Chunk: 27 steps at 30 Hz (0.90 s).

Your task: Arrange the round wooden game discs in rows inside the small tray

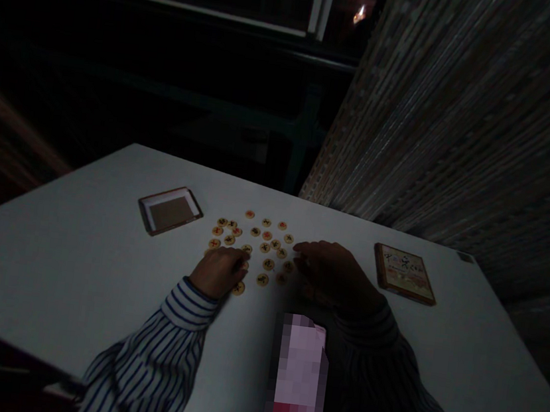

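Observation:
Round wooden xiangqi pieces (265,248) with red or black characters lie spread over the middle of a white table (97,264). My left hand (218,271) rests low at the left of the spread, its fingers curled down with a reddish piece (244,266) at the fingertips. One black-marked piece (238,288) lies just below that hand. At the right side my right hand (339,274) is in shadow, palm down, its index finger and thumb apart beside a piece (288,266). Several pieces are partly hidden under the hands.
An open shallow box tray (171,212) lies at the left back. A box lid (406,273) with printed characters is at the right. A pixelated pink patch (302,370) covers something at the front. A string curtain (416,116) hangs behind the right side; the room is dim.

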### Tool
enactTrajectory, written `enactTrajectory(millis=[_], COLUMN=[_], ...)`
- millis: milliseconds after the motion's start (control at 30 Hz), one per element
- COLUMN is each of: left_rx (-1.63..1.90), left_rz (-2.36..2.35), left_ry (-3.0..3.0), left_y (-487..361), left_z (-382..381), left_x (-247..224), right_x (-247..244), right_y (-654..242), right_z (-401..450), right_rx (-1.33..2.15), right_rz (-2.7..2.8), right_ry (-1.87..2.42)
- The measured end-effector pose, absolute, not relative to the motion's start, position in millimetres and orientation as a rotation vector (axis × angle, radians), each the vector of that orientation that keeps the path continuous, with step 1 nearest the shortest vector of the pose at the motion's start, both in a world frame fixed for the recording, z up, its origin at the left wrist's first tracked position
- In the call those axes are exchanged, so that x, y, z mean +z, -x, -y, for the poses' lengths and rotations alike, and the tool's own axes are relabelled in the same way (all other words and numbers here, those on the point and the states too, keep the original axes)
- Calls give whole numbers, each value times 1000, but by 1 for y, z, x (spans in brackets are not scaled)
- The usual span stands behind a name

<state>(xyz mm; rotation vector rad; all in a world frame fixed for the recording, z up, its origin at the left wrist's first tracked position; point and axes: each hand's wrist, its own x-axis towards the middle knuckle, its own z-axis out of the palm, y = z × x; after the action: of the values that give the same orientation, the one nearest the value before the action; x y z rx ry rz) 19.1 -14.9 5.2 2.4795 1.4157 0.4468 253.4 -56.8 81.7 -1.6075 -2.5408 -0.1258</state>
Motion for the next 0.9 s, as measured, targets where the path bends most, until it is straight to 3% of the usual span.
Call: enactTrajectory(millis=[900], left_rx=[1067], left_rz=[-1223], left_ry=[-2336], left_y=[-40], left_z=[32], left_x=[17], right_x=[85], right_y=[-249], right_z=[57], right_rx=[-100], right_rz=[2562], right_ry=[1643])
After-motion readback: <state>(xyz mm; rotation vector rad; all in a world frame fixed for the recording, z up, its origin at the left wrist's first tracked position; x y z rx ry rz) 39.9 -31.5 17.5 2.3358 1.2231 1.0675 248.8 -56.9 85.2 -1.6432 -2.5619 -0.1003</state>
